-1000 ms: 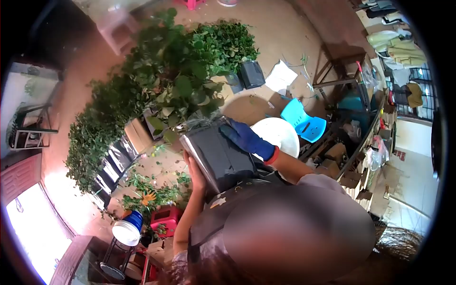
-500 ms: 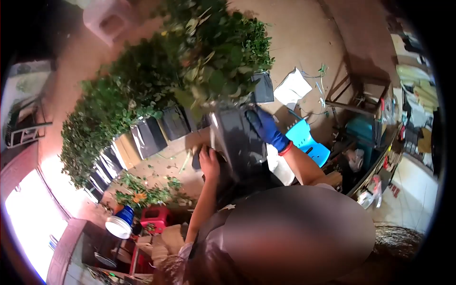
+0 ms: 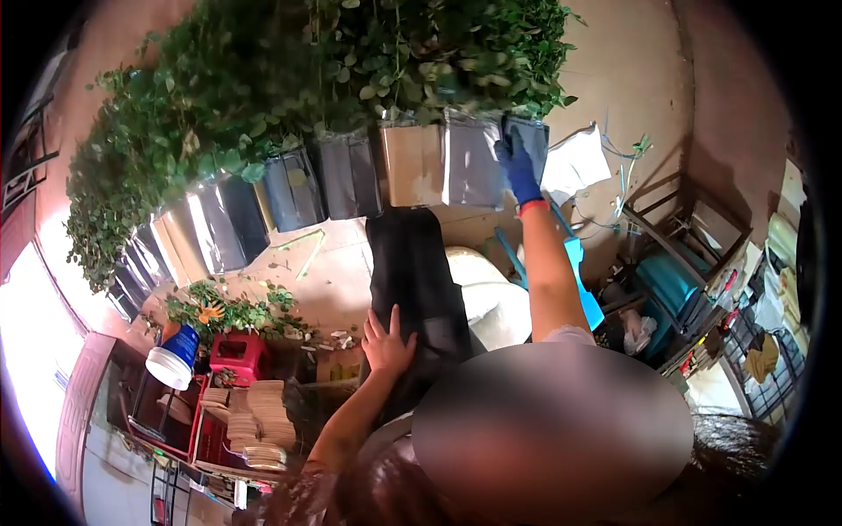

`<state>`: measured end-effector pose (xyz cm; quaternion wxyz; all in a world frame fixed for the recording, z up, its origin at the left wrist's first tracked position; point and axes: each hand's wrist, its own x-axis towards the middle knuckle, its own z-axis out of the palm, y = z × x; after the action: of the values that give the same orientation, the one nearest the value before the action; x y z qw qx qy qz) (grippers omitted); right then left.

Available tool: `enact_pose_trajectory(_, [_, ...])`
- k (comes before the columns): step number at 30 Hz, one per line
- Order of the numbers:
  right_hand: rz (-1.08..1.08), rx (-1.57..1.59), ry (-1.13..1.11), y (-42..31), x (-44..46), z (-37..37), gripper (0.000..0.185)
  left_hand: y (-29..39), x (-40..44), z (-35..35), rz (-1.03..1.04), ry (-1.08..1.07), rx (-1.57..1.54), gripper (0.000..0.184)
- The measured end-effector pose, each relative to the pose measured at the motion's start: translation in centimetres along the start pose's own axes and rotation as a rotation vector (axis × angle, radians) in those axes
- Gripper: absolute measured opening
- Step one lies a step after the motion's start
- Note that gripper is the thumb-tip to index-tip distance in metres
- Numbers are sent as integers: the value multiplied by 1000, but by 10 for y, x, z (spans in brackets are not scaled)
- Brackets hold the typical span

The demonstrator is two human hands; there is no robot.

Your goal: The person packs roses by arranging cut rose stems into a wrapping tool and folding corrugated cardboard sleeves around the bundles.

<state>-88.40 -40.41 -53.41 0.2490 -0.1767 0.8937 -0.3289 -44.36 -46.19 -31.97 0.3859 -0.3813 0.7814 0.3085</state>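
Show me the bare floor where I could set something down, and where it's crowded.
The widest bare floor lies at upper right, between the foliage, the white sheet and the brown wall. A smaller patch lies below the wrapped bundles, between a green stem and the black cloth. Lower left is crowded: leaf scraps, red stool, stacked cardboard.

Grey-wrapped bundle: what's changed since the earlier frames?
The bundle has moved forward, apparently into the row of bundles; the gloved right hand is at its edge, grip unclear. The left hand has let go and rests on black cloth. White paper and red stool stayed put.
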Motion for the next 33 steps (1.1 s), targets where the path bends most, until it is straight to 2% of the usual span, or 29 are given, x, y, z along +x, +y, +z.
enact_pose_trajectory(1, [60,-272,-110,46,9,23,55,2,0,0,8,9,-6,85])
enact_pose_trajectory(3, [93,-379,14,40,18,38,45,1,1,7,10,45,-8,82])
enact_pose_trajectory(6, [188,-543,-149,16,15,32,36,6,4,6,-1,66,-44,79])
enact_pose_trajectory(9, [107,-524,-134,38,10,31,33,11,14,-1,-25,81,-77,77])
enact_pose_trajectory(10, [-68,-441,45,20,0,29,37,12,15,-1,-37,78,-83,77])
enact_pose_trajectory(13, [-218,-577,32,-16,-26,30,59,12,17,0,-27,108,-162,76])
enact_pose_trajectory(14, [-260,-564,-22,-16,-44,40,65,13,18,2,-18,143,-175,75])
enact_pose_trajectory(17, [-289,-817,-270,15,-76,76,71,19,26,-5,-40,160,-185,72])
enact_pose_trajectory(18, [-143,-852,-441,2,-73,79,74,20,31,-6,-36,181,-206,72])
enact_pose_trajectory(21, [-30,-886,-566,25,-55,84,76,20,36,-9,-61,230,-236,69])
enact_pose_trajectory(22, [-129,-844,-561,16,-52,69,66,20,35,-7,-70,225,-227,69])
enact_pose_trajectory(25, [34,-818,-784,-6,-35,29,54,24,32,-8,-111,202,-258,70])
enact_pose_trajectory(26, [-110,-697,-727,-16,-46,12,48,24,29,-3,-125,203,-272,71])
enact_pose_trajectory(28, [-251,-465,-660,-26,-72,-15,50,25,21,-8,-185,176,-302,71])
enact_pose_trajectory(29, [-35,-520,-767,-66,-86,-32,49,25,13,-14,-219,173,-303,71])
enact_pose_trajectory(31, [-110,-482,-926,-62,-109,-54,44,20,-4,-27,-295,171,-282,72])
enact_pose_trajectory(32, [-211,-555,-989,-78,-123,-64,44,16,-14,-30,-336,171,-274,72])
enact_pose_trajectory(33, [-208,-622,-1103,-83,-131,-69,49,12,-25,-31,-343,144,-278,71])
